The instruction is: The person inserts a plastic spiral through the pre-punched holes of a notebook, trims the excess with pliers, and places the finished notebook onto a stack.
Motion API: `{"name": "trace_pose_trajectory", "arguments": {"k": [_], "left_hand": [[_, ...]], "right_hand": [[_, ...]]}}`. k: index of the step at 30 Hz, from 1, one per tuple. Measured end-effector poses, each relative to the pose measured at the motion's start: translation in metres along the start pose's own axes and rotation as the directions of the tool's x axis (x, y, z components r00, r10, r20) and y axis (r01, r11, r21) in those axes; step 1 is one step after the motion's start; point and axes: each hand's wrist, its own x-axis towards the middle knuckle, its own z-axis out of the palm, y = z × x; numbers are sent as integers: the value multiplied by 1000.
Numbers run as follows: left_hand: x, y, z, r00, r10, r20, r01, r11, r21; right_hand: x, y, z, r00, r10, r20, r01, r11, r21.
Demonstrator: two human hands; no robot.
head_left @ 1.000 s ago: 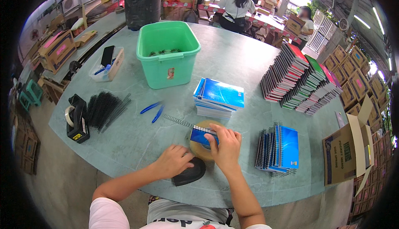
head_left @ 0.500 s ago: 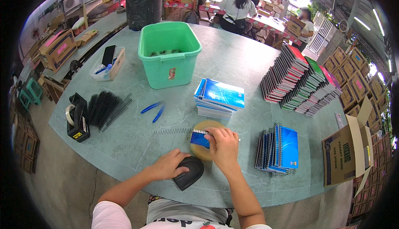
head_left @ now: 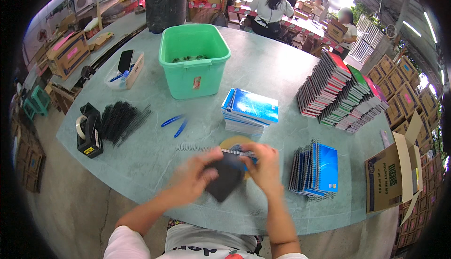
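My left hand (head_left: 195, 169), blurred by motion, grips a black half-oval pad (head_left: 224, 184) at its left side. The pad lies over the near part of a small blue notebook and a round yellowish disc (head_left: 235, 140) under it. My right hand (head_left: 264, 165) pinches the notebook at its right side, fingertips by the bound edge. A thin black wire coil (head_left: 190, 148) sticks out to the left from that edge. Beyond my hands lie blue-handled pliers (head_left: 174, 125) and a stack of blue notebooks (head_left: 251, 106). On the right, coil-bound blue notebooks (head_left: 327, 165) are piled.
A green bin (head_left: 195, 78) with coils inside stands at the back. Left are loose black coils (head_left: 122, 120), a tape dispenser (head_left: 89, 132) and a small tray (head_left: 134, 75). Stacked red and green notebooks (head_left: 324, 85) and an open carton (head_left: 387, 179) stand right. Two people are beyond.
My left hand has moved right and away from me, carrying the black pad over the notebook. My right hand has shifted slightly right, still at the notebook.
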Motion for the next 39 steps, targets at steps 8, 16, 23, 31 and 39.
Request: {"name": "trace_pose_trajectory", "arguments": {"k": [8,16,23,31,39], "left_hand": [[19,22,2,995,9,97,-30,975,219],[35,-9,18,992,16,126,-70,896,438],[46,7,23,986,109,-125,-66,949,309],[57,14,29,985,139,-105,-120,978,171],[52,19,33,998,54,44,-58,994,94]], "right_hand": [[-39,52,6,887,405,223,-419,500,758],[-38,42,18,909,379,172,-362,516,776],[-43,44,16,896,394,203,-382,454,805],[-50,52,14,909,354,221,-386,507,771],[-51,54,17,915,355,192,-345,441,829]]}}
